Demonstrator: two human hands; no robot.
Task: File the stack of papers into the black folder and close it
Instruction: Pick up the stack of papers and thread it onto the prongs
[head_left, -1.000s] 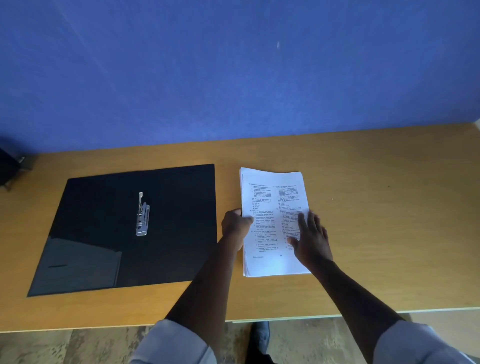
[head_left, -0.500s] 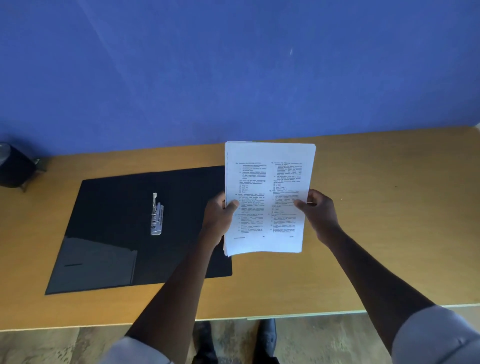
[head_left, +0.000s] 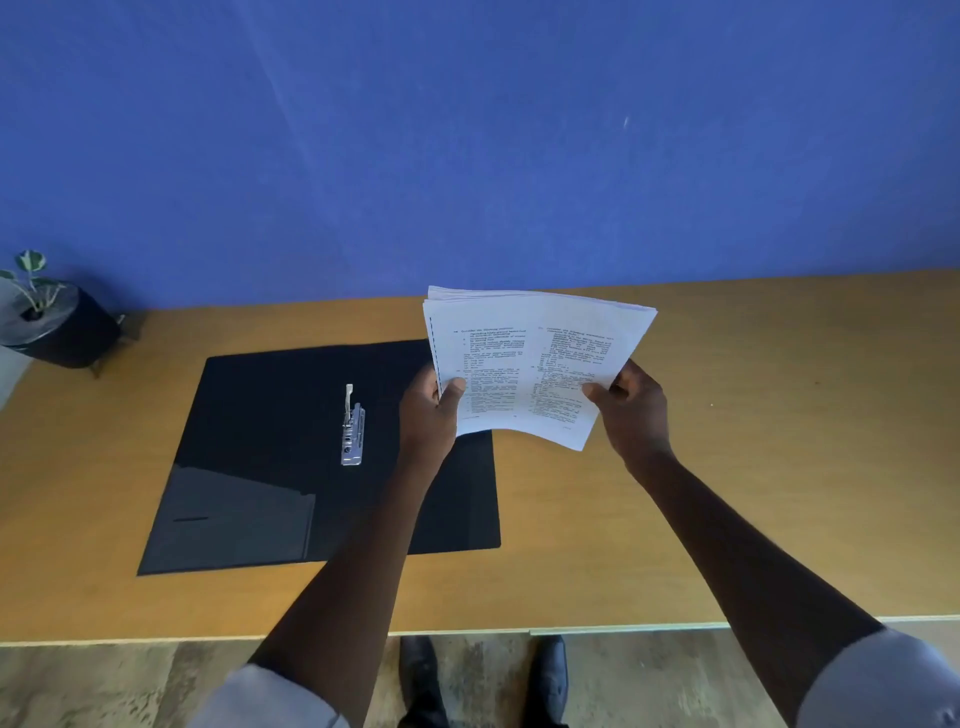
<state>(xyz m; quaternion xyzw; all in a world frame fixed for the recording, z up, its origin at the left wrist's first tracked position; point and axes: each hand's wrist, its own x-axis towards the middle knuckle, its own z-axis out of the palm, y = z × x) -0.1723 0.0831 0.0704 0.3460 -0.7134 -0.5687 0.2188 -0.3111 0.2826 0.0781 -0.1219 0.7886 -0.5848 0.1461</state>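
A stack of printed white papers (head_left: 535, 358) is held up in the air above the wooden desk (head_left: 753, 467), tilted toward me. My left hand (head_left: 428, 410) grips its left edge and my right hand (head_left: 631, 410) grips its lower right corner. The black folder (head_left: 270, 441) lies open and flat on the desk, to the left of and below the papers. A metal clip fastener (head_left: 352, 431) sits along its middle. The stack overlaps the folder's far right corner in the view.
A small plant in a dark pot (head_left: 57, 327) stands at the desk's far left, against the blue wall (head_left: 467, 145). The desk's front edge (head_left: 519, 631) runs below my arms, with floor and dark shoes (head_left: 550, 675) beyond it.
The papers went from lying on the desk to being held up in both hands. Since half a second ago they have tilted and bowed slightly, and the view has shifted left, revealing the plant.
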